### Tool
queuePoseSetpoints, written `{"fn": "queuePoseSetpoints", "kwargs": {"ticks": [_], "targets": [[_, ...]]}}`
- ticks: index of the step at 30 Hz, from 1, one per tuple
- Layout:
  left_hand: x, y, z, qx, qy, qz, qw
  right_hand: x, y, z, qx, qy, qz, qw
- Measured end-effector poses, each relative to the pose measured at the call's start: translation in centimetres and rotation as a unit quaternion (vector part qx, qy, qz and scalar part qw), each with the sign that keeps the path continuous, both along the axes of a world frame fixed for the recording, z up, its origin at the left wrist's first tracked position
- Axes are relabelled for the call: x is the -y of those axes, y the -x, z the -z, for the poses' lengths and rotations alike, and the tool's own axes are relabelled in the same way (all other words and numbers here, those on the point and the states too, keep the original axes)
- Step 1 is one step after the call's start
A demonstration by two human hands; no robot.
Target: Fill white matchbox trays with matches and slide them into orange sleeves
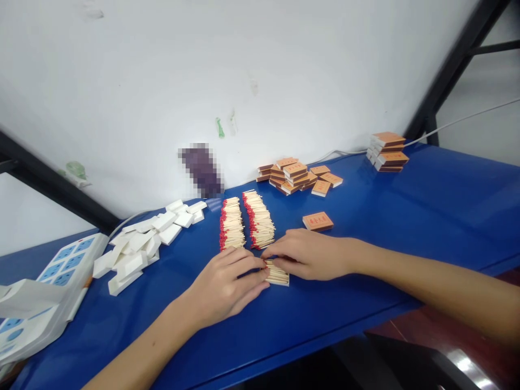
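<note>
A small white tray of matches (278,274) lies on the blue table between my hands. My left hand (231,279) rests at its left side, fingers together, fingertips touching the tray and the match heads. From the right, my right hand (304,253) reaches over the tray's top edge, its fingers closed at the matches; whether it pinches any is too small to tell. Just behind are two rows of red-headed matches, a left row (233,223) and a right row (260,219). One orange matchbox (318,221) lies beyond my right hand.
White empty trays (140,241) are heaped at the left, beside a power strip (60,281). Orange matchboxes (296,172) lie piled near the wall, with another stack (388,151) farther right. A pale cable (459,122) runs along the back of the blue table (447,216).
</note>
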State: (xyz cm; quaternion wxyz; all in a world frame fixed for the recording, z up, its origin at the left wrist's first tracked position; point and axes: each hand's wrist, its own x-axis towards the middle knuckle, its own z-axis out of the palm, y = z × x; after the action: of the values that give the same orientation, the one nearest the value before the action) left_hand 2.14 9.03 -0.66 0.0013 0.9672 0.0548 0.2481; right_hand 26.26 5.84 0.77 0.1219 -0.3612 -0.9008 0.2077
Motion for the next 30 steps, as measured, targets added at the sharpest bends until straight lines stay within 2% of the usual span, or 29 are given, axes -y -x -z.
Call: {"fn": "queuePoseSetpoints", "kwargs": {"ticks": [4, 9, 13, 17, 30], "targets": [[0.16, -0.01, -0.21, -0.007, 0.003, -0.007, 1.0, -0.15, 0.02, -0.01, -0.017, 0.018, -0.008, 1.0], [0.18, 0.22, 0.06, -0.009, 0.004, -0.012, 1.0, -0.04, 0.01, -0.1, -0.01, 0.006, -0.007, 1.0], [-0.04, 0.3, 0.3, 0.016, 0.036, -0.025, 0.999, 0.02, -0.01, -0.13, -0.008, -0.001, -0.016, 1.0], [-0.18, 0.23, 0.1, 0.041, 0.033, -0.048, 0.997, -0.02, -0.06, -0.06, -0.006, -0.004, -0.014, 1.0], [-0.04, 0.32, 0.22, 0.032, 0.047, -0.059, 0.997, -0.14, 0.01, 0.27, -0.002, -0.021, -0.013, 1.0]]}}
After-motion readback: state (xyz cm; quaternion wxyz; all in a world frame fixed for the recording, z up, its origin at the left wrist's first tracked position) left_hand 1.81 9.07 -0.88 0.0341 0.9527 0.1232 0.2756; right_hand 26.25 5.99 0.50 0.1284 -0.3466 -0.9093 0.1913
